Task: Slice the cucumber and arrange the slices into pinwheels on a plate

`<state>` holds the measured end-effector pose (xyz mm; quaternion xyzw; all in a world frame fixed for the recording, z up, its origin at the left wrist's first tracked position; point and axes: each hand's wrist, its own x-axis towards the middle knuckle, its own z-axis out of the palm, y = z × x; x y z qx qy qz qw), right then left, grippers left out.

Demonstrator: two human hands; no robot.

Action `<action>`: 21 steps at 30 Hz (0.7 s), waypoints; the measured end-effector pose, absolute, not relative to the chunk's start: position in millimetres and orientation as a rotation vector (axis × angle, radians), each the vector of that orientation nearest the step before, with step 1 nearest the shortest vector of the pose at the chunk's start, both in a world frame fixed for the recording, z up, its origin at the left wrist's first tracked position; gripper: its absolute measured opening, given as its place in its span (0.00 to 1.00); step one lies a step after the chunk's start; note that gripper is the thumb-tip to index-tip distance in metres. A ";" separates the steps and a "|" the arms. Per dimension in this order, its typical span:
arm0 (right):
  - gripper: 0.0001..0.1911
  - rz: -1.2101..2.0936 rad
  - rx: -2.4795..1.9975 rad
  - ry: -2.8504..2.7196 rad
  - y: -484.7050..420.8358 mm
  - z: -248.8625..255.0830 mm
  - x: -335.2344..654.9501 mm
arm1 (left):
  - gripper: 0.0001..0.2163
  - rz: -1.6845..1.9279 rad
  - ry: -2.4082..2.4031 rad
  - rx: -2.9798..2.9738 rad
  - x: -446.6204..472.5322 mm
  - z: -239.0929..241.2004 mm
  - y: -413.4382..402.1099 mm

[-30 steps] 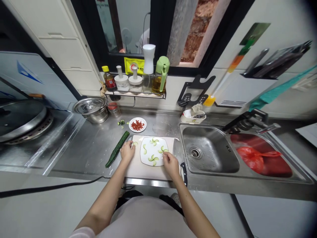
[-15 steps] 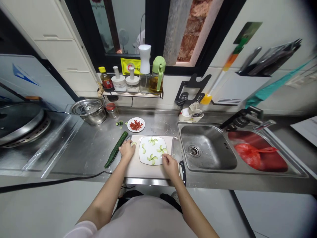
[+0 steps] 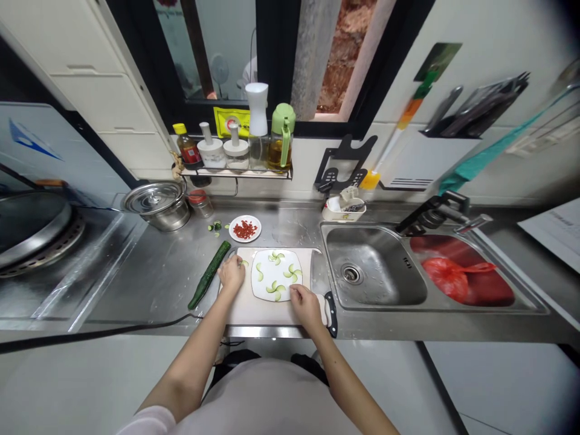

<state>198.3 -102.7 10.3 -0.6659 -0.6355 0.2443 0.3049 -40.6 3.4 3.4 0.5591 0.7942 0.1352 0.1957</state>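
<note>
A white square plate rests on the light cutting board, with thin cucumber slices arranged on it in small pinwheels. At the board's upper left, my left hand has its fingers curled down beside a few loose cucumber slices; whether one is between the fingertips is hidden. My right hand is closed in a pinch at the plate's lower right corner, its fingertips hiding anything held. Left of the board lies a long green cucumber. A knife with a black handle lies by the board's right side.
Behind the board sit a small plate of chopped red pieces and cucumber bits. A lidded steel pot and red-lidded jar stand at the back left. The double sink is to the right. Bottles fill the rack.
My right hand has moved slightly down and left along the plate's corner. My left hand stays by the loose slices. The whole view has shifted a little.
</note>
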 end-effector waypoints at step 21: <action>0.11 0.741 -1.291 -1.676 -30.6 106.6 157.3 | 0.19 1.144 1.136 1.057 -16.9 102.2 -23.9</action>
